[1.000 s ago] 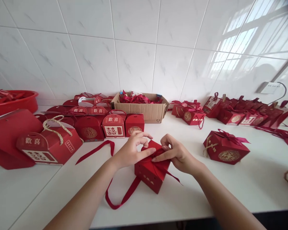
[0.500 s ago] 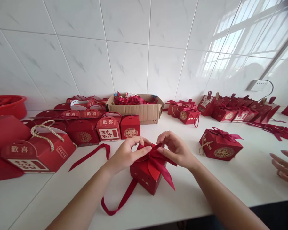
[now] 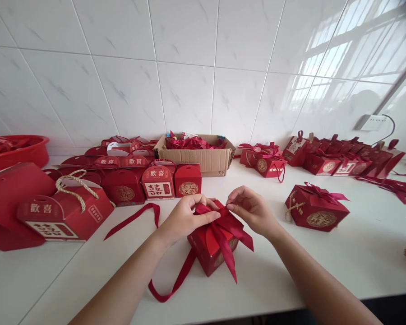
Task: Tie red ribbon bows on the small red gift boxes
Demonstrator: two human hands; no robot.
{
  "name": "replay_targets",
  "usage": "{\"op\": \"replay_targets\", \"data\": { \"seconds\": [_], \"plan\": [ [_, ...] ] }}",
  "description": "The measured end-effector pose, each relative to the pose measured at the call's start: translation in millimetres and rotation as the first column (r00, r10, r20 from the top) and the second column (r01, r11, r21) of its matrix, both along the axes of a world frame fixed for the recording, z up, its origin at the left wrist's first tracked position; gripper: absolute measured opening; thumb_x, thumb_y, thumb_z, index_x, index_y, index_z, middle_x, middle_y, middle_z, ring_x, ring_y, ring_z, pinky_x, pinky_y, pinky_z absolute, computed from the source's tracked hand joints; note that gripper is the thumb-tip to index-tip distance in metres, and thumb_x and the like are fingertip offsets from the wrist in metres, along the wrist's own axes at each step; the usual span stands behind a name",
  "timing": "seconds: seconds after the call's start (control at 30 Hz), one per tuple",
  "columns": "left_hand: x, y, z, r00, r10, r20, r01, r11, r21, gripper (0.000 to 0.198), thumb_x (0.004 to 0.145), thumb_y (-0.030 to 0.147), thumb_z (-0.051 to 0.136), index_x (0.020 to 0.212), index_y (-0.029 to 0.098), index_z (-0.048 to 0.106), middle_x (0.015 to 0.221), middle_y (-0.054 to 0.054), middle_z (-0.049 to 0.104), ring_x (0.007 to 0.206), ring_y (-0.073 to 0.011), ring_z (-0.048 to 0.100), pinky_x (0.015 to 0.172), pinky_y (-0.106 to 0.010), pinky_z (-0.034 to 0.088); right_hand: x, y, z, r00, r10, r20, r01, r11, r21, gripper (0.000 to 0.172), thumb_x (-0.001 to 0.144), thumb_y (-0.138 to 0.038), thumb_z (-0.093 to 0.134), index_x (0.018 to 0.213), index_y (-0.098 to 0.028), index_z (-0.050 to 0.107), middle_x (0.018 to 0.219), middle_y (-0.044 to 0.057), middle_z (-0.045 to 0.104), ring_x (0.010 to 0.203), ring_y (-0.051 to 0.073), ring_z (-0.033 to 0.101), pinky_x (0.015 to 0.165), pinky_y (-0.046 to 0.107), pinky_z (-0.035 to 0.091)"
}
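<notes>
A small red gift box point(image 3: 205, 253) stands on the white table in front of me, a dark red ribbon point(image 3: 225, 246) gathered across its top. My left hand point(image 3: 189, 215) pinches the ribbon at the left of the bow, thumb lying over the lid. On the other side, the fingertips of my right hand point(image 3: 248, 208) are pressed together on the ribbon near the knot. Two ribbon ends hang down over the front and right side of the box. A loose ribbon length point(image 3: 171, 289) curls on the table beside it, partly hidden by my left arm.
Red boxes point(image 3: 157, 183) line the left, one with a rope handle point(image 3: 77, 192). A cardboard carton point(image 3: 196, 160) of ribbons stands by the wall, a red basin point(image 3: 30, 151) far left. To the right are a bowed box point(image 3: 320, 207) and several finished boxes point(image 3: 325, 164).
The ribbon ends over the box front have shifted, and my right fingers have closed in on the knot. Another person's hand at the right edge has gone from view. The view has turned slightly left.
</notes>
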State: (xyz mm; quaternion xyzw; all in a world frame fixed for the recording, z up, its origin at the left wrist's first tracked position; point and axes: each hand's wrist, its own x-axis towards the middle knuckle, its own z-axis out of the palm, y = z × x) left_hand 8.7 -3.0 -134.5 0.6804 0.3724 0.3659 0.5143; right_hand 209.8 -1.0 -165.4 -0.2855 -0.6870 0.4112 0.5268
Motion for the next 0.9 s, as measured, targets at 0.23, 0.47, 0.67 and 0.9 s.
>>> {"op": "replay_targets", "data": {
  "seconds": [0.23, 0.47, 0.67, 0.9],
  "plan": [
    [0.8, 0.6, -3.5, 0.998, 0.036, -0.045, -0.033, 0.998, 0.057, 0.027, 0.068, 0.036, 0.073, 0.060, 0.020, 0.054, 0.090, -0.006, 0.072, 0.122, -0.0276, 0.050, 0.101, -0.040, 0.038, -0.6, 2.7, -1.9, 0.999, -0.033, 0.018, 0.033, 0.999, 0.030, 0.015, 0.083, -0.031, 0.063, 0.083, -0.020, 0.052, 0.079, 0.002, 0.056, 0.073, 0.013, 0.054, 0.065, 0.029, 0.046],
    [4.6, -2.7, -4.5, 0.997, 0.078, -0.011, -0.078, 0.995, 0.055, 0.032, 0.075, 0.041, 0.066, 0.057, 0.021, 0.048, 0.075, -0.002, 0.069, 0.117, -0.0258, 0.055, 0.098, -0.036, 0.040, -1.4, 3.8, -5.3, 0.999, -0.045, 0.003, 0.045, 0.999, -0.006, 0.017, 0.083, -0.033, 0.063, 0.082, -0.020, 0.052, 0.078, 0.002, 0.056, 0.071, 0.013, 0.055, 0.064, 0.028, 0.047],
    [7.5, -4.4, -8.3, 0.993, 0.115, 0.010, -0.115, 0.992, 0.049, 0.033, 0.076, 0.041, 0.064, 0.057, 0.020, 0.047, 0.081, -0.003, 0.069, 0.114, -0.0267, 0.056, 0.098, -0.037, 0.040, -1.5, 5.6, -4.5, 1.000, -0.022, -0.019, 0.021, 0.998, -0.057, 0.019, 0.081, -0.034, 0.064, 0.080, -0.020, 0.051, 0.075, 0.001, 0.057, 0.067, 0.012, 0.056, 0.060, 0.027, 0.046],
    [7.0, -2.6, -7.3, 0.996, 0.088, 0.001, -0.088, 0.995, 0.043, 0.028, 0.074, 0.036, 0.068, 0.057, 0.021, 0.051, 0.084, -0.005, 0.072, 0.122, -0.0275, 0.050, 0.101, -0.040, 0.037, -0.7, 9.7, -4.7, 0.999, -0.020, -0.046, 0.019, 1.000, -0.024, 0.024, 0.079, -0.036, 0.067, 0.078, -0.020, 0.050, 0.073, 0.000, 0.058, 0.067, 0.012, 0.055, 0.063, 0.028, 0.047]
  ]
}}
